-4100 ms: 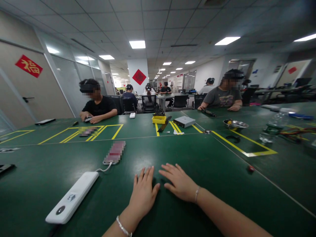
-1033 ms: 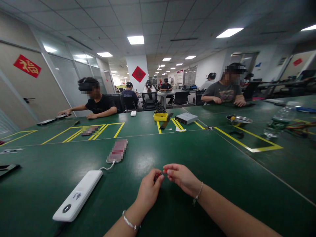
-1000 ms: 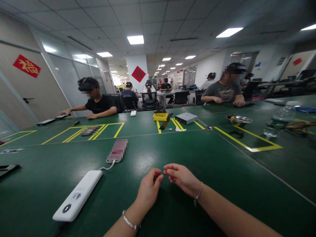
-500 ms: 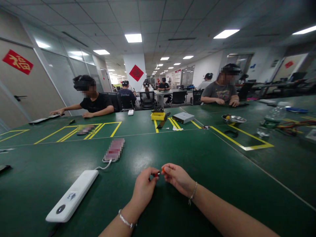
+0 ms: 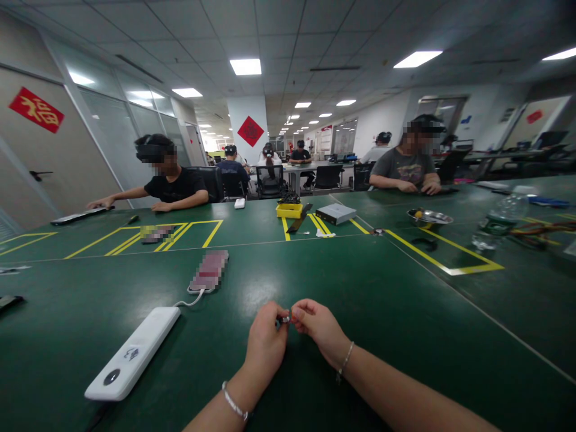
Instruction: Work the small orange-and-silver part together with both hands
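Note:
Low over the green table [image 5: 216,360], my left hand [image 5: 266,336] pinches a small dark piece with a shiny metal end [image 5: 283,321]; its kind is too small to make out. My right hand [image 5: 318,327] closes thumb and fingers on a small orange piece [image 5: 293,314], mostly covered by the fingertips. The two pieces meet or nearly meet between my hands; whether they are joined I cannot tell.
On the left lies a white power bank [image 5: 135,354], cabled to a phone [image 5: 209,270]. Farther back are a yellow tray [image 5: 289,210], a grey box [image 5: 335,213], a metal bowl [image 5: 429,216] and a plastic bottle [image 5: 501,219]. Two people sit across the table.
My right hand has moved slightly left, bringing the orange piece up to the metal-ended piece. My left hand has turned a little, and less red shows at its fingertips.

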{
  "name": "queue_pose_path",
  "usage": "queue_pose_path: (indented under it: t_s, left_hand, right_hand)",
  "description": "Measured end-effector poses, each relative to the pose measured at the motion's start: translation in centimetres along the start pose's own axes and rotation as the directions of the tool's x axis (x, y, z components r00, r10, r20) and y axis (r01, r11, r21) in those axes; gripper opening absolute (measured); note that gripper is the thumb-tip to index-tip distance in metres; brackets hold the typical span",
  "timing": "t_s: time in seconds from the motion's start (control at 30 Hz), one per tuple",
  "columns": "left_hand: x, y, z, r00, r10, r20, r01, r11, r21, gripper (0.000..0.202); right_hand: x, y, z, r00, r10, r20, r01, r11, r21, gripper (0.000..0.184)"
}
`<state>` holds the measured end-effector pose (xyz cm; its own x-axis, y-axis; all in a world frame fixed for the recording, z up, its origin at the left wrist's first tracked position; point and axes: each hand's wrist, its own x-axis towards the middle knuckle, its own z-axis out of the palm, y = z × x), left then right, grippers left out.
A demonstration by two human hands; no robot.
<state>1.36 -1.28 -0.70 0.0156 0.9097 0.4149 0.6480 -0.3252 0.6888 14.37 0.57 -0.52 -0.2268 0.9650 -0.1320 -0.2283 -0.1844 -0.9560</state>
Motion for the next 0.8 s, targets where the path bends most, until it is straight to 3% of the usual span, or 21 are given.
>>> queue_pose_path:
  t_s: [0.3, 0.67, 0.8]
  left_hand:
    - [0.06, 0.24, 0.27, 0.998, -0.059, -0.018, 0.059, 0.998, -0.010, 0.006]
    - [0.26, 0.78, 0.42, 0.982, -0.189, -0.016, 0.186, 0.977, -0.100, 0.006]
    - [0.37, 0.67, 0.36, 0.969, -0.246, -0.027, 0.239, 0.959, -0.150, 0.010]
  right_hand:
    - [-0.22, 0.01, 0.50, 0.958, -0.256, -0.126, 0.201, 0.919, -0.338, 0.013]
    - [-0.36, 0.52, 0.62, 0.915, -0.391, -0.098, 0.271, 0.777, -0.568, 0.019]
    - [-0.56, 0.55, 0.50, 0.878, -0.477, -0.035, 0.347, 0.686, -0.639, 0.024]
